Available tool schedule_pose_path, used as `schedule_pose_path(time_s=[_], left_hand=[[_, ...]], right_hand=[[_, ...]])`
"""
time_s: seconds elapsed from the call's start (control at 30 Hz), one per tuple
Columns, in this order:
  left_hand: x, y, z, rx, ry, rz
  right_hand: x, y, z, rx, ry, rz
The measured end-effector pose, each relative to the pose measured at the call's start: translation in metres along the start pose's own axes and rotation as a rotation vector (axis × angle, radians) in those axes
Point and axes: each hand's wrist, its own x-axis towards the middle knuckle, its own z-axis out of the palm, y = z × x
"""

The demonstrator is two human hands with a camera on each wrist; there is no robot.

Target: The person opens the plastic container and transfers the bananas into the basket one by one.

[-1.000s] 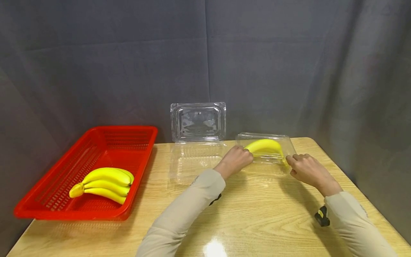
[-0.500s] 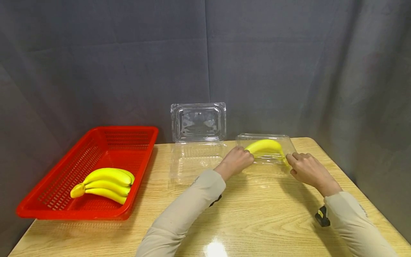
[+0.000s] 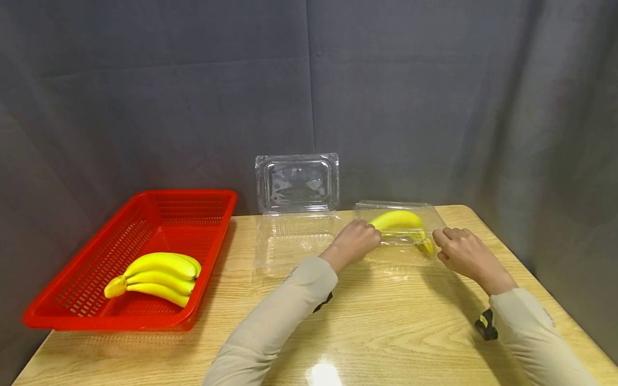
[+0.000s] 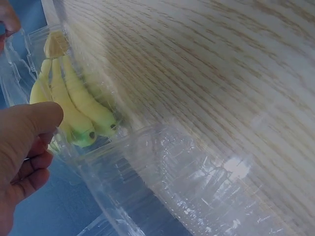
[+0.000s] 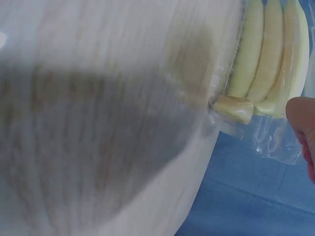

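A bunch of yellow bananas (image 3: pixel 397 219) lies in a clear plastic clamshell container (image 3: pixel 441 220) at the back right, under its partly lowered lid (image 3: pixel 396 204). My left hand (image 3: pixel 352 244) pinches the lid's front edge near its left corner, fingers curled. At the right corner, my right hand (image 3: pixel 465 257) grips the same edge. The left wrist view shows the banana tips beside my left thumb (image 4: pixel 47 117). In the right wrist view, the stem end (image 5: pixel 234 109) lies near my right thumb (image 5: pixel 301 114).
Left of the hands stands a second clear clamshell (image 3: pixel 297 183), its lid upright. A red plastic basket (image 3: pixel 116 323) on the left holds another bunch of bananas (image 3: pixel 161 276). The wooden table (image 3: pixel 386 332) ends at a grey curtain (image 3: pixel 193 107).
My right hand has shifted slightly to the right along with the lid edge. More of the banana stem end shows below that edge. The left hand stays nearly in place.
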Motion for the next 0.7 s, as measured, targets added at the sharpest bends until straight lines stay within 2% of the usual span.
schedule_pose_path(time_s=[0.2,0.47,0.7], left_hand=[[-0.002,-0.001,0.001,-0.017,-0.005,0.004],[-0.007,0.000,-0.001,-0.094,-0.003,-0.045],[-0.012,-0.002,-0.003,-0.151,0.000,-0.075]], right_hand=[[-0.002,-0.002,-0.002,0.010,-0.003,-0.004],[-0.005,-0.005,-0.007,-0.022,-0.006,0.044],[-0.005,-0.006,-0.010,-0.072,0.069,0.104]])
